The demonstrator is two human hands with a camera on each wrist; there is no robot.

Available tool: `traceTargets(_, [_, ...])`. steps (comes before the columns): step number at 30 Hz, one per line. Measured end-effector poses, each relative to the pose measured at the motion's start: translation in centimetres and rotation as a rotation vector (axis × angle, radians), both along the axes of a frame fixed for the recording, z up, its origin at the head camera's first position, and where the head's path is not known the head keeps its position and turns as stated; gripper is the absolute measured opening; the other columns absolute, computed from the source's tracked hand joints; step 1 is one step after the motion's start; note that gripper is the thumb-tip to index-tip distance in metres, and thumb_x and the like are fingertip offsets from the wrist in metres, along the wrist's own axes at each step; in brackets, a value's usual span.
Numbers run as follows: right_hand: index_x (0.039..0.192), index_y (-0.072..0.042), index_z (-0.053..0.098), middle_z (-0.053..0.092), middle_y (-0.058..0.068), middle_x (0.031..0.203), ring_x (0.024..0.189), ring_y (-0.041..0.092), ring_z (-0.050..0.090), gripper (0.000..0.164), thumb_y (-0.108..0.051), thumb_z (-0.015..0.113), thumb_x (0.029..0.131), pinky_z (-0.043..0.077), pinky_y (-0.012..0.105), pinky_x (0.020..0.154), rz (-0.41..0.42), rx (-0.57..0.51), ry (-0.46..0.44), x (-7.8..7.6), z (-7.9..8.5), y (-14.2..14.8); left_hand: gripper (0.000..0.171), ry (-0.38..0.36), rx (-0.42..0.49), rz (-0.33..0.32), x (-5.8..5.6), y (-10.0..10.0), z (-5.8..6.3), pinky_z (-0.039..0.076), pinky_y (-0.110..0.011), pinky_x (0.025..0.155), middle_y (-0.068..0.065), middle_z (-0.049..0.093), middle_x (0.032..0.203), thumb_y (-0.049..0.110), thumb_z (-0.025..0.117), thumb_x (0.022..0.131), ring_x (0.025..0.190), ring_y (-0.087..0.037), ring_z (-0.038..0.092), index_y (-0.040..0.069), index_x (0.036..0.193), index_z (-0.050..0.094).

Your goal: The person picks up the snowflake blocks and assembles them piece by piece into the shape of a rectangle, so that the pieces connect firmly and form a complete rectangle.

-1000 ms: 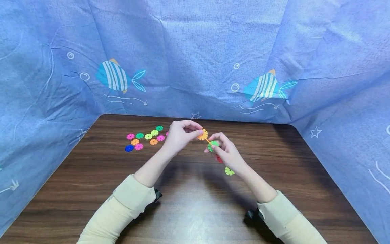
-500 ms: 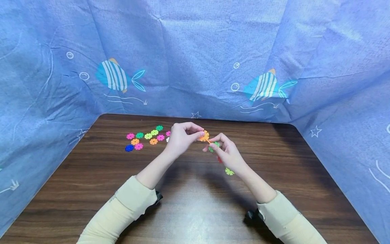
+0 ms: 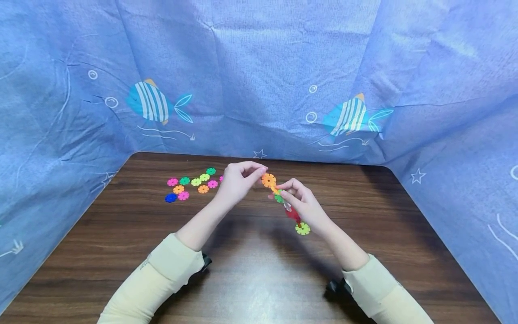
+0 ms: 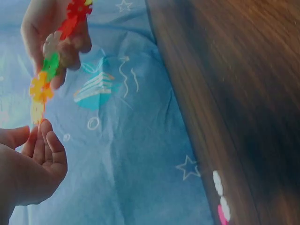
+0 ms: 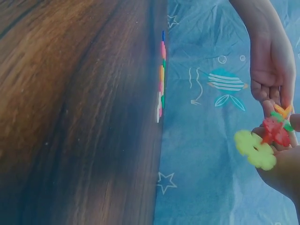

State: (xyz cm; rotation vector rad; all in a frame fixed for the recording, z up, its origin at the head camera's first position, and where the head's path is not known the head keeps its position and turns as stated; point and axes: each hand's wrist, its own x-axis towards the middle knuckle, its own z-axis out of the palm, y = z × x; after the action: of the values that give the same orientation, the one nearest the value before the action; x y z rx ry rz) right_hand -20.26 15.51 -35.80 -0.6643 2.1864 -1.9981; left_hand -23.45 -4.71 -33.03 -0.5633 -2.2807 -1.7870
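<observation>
A chain of notched plastic snowflake discs hangs in the air over the table. Its top orange disc (image 3: 269,180) joins another orange one, followed by a green disc (image 3: 279,196), a whitish disc (image 4: 51,43), red discs (image 3: 292,213) and a yellow-green disc (image 5: 255,150) at the lower end. My right hand (image 3: 305,203) pinches the chain near the green disc between thumb and fingers. At the top end, my left hand (image 3: 239,181) has its fingertips at the orange disc's edge; in the left wrist view its thumb (image 4: 16,136) stands apart from the fingers.
Several loose discs, among them a blue disc (image 3: 171,198), an orange disc (image 3: 203,189) and a green disc (image 3: 211,171), lie on the left of the brown wooden table (image 3: 259,279). A blue fish-print curtain (image 3: 259,90) surrounds the table's back and sides.
My left fingers have slid off the top orange disc to its edge, so its whole face shows. The chain has turned slightly, showing more of the red and yellow-green discs.
</observation>
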Motion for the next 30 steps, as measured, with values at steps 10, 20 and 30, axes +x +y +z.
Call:
traceTargets(10, [0.113,-0.006,0.045,0.071,0.013,0.099,0.079,0.015,0.068,0.02,-0.007,0.054,0.095,0.056,0.03,0.068,-0.027,-0.035,-0.035,0.0,0.2,0.9,0.017,-0.015,-0.05,0.079,-0.5,-3.3,0.5,0.056,-0.033,0.068,-0.01,0.073,0.085,0.019,0.062,0.092,0.071,-0.015,0.067,0.006,0.099,0.071])
traceTargets(20, [0.145,-0.013,0.024,0.069,0.006,0.094,0.075,0.024,0.069,0.058,0.0,0.051,0.095,0.056,0.035,0.071,0.017,-0.075,0.005,-0.4,0.0,2.1,0.02,-0.011,-0.177,0.128,-0.6,-8.1,0.1,0.048,-0.019,0.057,-0.012,0.072,0.088,0.022,0.06,0.093,0.07,-0.005,0.061,0.006,0.104,0.069])
traceTargets(30, [0.149,-0.026,0.018,0.068,0.009,0.095,0.087,0.039,0.068,0.068,0.001,0.05,0.095,0.055,0.045,0.076,0.061,-0.085,-0.026,-0.5,-0.3,3.0,0.016,0.044,-0.455,0.189,-1.9,-13.6,-2.9,0.046,-0.025,0.059,-0.007,0.072,0.087,0.019,0.064,0.09,0.071,-0.011,0.062,0.009,0.101,0.07])
